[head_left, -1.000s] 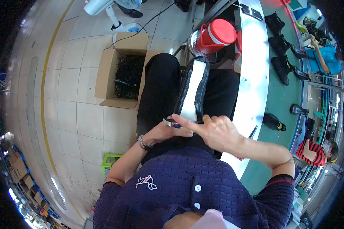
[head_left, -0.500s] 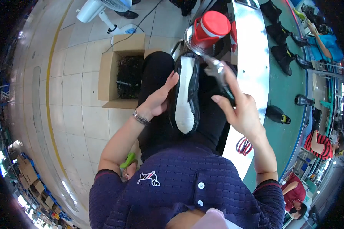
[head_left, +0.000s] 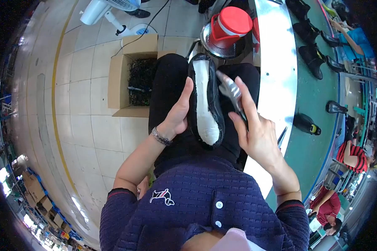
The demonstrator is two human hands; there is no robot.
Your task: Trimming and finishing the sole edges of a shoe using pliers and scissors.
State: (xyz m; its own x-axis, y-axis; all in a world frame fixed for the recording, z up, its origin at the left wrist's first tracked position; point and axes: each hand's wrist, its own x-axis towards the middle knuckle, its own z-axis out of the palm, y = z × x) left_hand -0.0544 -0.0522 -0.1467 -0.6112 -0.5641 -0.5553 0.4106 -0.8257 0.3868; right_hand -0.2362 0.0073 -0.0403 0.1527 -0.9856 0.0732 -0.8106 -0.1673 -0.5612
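On the person's lap sits a black shoe (head_left: 206,100), flipped sole-up so the white insole board faces the camera, toe pointing away from the body and resting across the black trousers. Left hand (head_left: 178,113) is cupped against the shoe's left edge, fingers wrapped along the side, a beaded bracelet (head_left: 161,136) on that wrist. Right hand (head_left: 255,129) is closed around a silvery metal tool (head_left: 231,93), fingers curled on the handle, its tip touching the shoe's right rim near the toe end. So both hands are busy, one steadying, one gripping the tool. Just past the knees there's a red jug (head_left: 230,26) sitting on a round metal stool. Off to the left on the tiled floor is an open cardboard box (head_left: 132,75) with dark tangled stuff inside, and a white fan (head_left: 109,10) beyond it. To the right runs a green conveyor desk (head_left: 318,96) with several black boots (head_left: 310,58) lined up on it.
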